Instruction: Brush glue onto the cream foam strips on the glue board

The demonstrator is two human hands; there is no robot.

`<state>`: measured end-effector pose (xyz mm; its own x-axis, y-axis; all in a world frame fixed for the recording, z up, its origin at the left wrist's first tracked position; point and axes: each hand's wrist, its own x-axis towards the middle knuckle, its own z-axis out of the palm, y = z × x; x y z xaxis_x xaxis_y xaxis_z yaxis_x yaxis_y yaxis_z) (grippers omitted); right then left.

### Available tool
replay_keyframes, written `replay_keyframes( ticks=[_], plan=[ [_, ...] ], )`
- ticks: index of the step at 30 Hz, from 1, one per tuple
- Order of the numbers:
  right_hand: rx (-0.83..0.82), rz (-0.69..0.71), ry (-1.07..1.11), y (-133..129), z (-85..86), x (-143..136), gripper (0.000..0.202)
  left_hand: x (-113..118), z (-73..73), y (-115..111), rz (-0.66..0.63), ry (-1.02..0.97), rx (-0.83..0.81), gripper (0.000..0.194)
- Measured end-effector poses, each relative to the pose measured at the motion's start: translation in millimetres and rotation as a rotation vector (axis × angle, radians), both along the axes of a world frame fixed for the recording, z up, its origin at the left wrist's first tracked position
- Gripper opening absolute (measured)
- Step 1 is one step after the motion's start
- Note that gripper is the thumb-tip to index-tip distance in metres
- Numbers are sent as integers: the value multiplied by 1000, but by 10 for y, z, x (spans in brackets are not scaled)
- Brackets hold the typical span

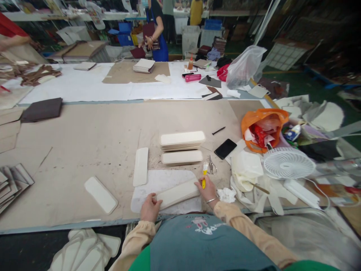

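A long cream panel [177, 194] with rounded ends, perhaps more than one layer, lies slanted over a pale sheet [169, 178] at the table's near edge. My left hand [150, 208] is closed on its left end, thumb and fingers pinching the edge. At the other end, the fingers of my right hand [208, 189] touch the panel while closed around a yellow-handled tool [204, 182], whose exact kind I cannot make out. Just beyond are two stacks of similar panels, a taller stack [183, 139] and a lower stack [182, 157]. Small scissors [211, 165] lie near my right hand.
Single panels lie left of the sheet: an upright panel [140, 166] and a slanted panel [100, 195]. Rightward are a phone [225, 149], a white fan [289, 163] and an orange bag [265, 130]. More panels [84, 250] sit below the table edge. A co-worker [158, 30] stands beyond the table.
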<state>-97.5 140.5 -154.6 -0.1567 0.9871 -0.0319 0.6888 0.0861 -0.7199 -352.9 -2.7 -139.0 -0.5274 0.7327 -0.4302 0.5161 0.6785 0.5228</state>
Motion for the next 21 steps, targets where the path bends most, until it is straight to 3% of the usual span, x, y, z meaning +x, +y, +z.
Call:
replay_keyframes(
  ticks=[14,18,21],
  plan=[
    [-17,-33,158,-57,-63,16,29,25,44,-1,1,37,28,35],
    [-69,-28,307,-107,13,15,35,16,35,-62,18,37,51,42],
    [-168,-9,485,-152,163,8,40,-28,110,-99,-23,62,150,42]
  ],
)
